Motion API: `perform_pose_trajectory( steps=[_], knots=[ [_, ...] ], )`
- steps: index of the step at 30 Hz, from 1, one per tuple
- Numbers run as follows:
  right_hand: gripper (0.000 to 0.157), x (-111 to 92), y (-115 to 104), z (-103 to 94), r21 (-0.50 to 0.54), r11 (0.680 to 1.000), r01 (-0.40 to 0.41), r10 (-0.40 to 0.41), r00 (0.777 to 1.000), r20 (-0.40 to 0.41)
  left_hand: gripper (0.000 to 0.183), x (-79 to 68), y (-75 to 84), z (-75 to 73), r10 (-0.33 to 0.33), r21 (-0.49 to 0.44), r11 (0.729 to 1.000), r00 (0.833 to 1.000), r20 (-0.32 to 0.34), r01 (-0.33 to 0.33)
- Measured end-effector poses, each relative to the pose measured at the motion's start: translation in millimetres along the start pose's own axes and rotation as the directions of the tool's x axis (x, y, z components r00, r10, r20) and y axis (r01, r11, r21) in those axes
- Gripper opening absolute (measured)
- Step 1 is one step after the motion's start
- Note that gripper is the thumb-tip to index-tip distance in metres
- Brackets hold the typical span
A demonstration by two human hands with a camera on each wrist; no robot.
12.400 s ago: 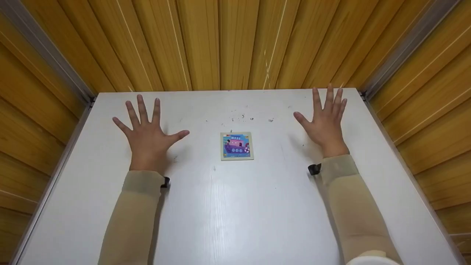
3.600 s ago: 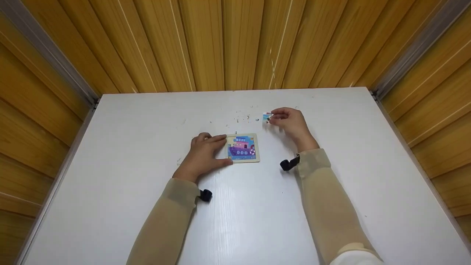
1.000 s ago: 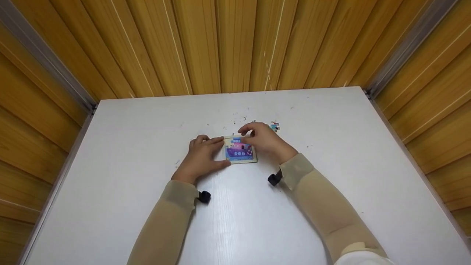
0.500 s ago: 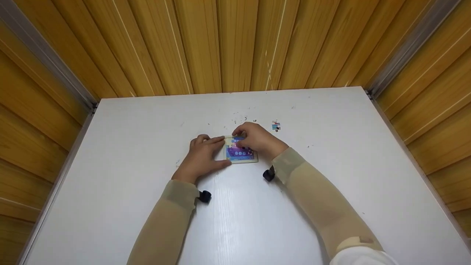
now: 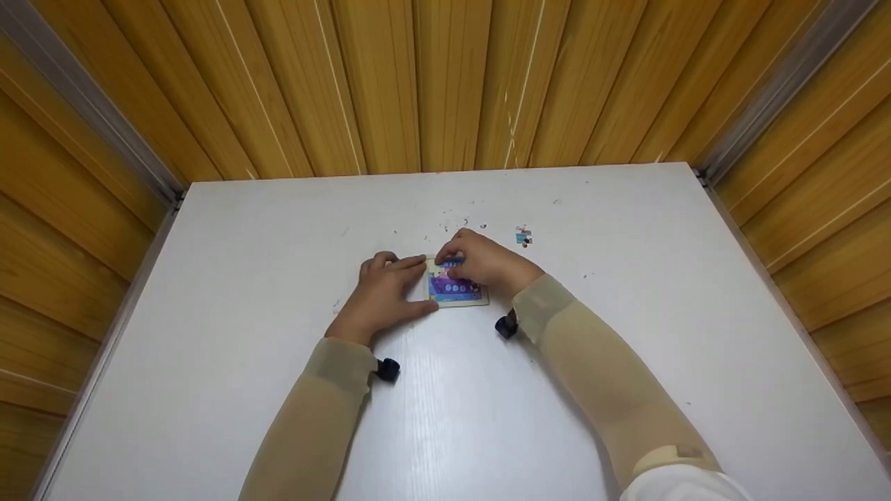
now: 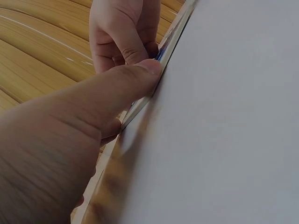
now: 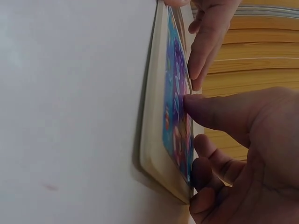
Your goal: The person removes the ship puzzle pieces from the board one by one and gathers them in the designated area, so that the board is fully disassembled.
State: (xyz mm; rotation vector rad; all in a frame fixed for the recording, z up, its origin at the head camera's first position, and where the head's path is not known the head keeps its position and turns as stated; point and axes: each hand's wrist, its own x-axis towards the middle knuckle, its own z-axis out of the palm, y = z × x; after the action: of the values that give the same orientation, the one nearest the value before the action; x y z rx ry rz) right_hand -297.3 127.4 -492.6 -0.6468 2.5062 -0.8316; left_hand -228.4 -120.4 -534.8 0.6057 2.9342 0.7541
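A small square jigsaw puzzle (image 5: 456, 296) with a purple and pink ship picture lies in a pale frame on the white table. Its upper left corner shows a bare, light patch. My left hand (image 5: 376, 299) holds the frame's left side, thumb at the near corner and forefinger at the far one. Over the picture's upper part, my right hand (image 5: 487, 261) has its fingers curled at the far edge and its thumb on the surface, as the right wrist view shows. What lies between those fingertips is hidden. A loose puzzle piece (image 5: 523, 238) rests to the right.
The white table (image 5: 278, 216) carries small dark marks (image 5: 465, 222) beyond the puzzle. Yellow wood-look panels (image 5: 390, 83) stand along its back and both sides. A black strap end (image 5: 507, 325) sticks out from the right cuff.
The right hand held the loose piece earlier; it now lies right of the puzzle. Since then the right hand has moved left over the picture. The left hand stays on the frame.
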Motion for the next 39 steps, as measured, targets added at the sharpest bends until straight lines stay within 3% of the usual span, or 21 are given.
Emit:
perform_pose_trajectory(
  steps=[13,21,39],
  knots=[
    [0.029,0,4,3.8,-0.009,1.000,0.025,-0.025,0.999,-0.029,0.091,0.2,2.7,-1.2,-0.032,-0.012,0.999,0.999,0.006,0.032],
    [0.035,-3,8,5.9,0.065,0.998,-0.007,0.012,0.997,-0.072,0.090,0.2,2.9,-1.0,-0.035,-0.023,0.999,0.999,0.006,0.035],
    [0.041,-11,21,6.0,0.095,0.993,0.066,-0.054,0.991,-0.124,0.090,1.1,3.5,-2.3,-0.019,-0.007,1.000,1.000,0.008,0.019]
  ],
)
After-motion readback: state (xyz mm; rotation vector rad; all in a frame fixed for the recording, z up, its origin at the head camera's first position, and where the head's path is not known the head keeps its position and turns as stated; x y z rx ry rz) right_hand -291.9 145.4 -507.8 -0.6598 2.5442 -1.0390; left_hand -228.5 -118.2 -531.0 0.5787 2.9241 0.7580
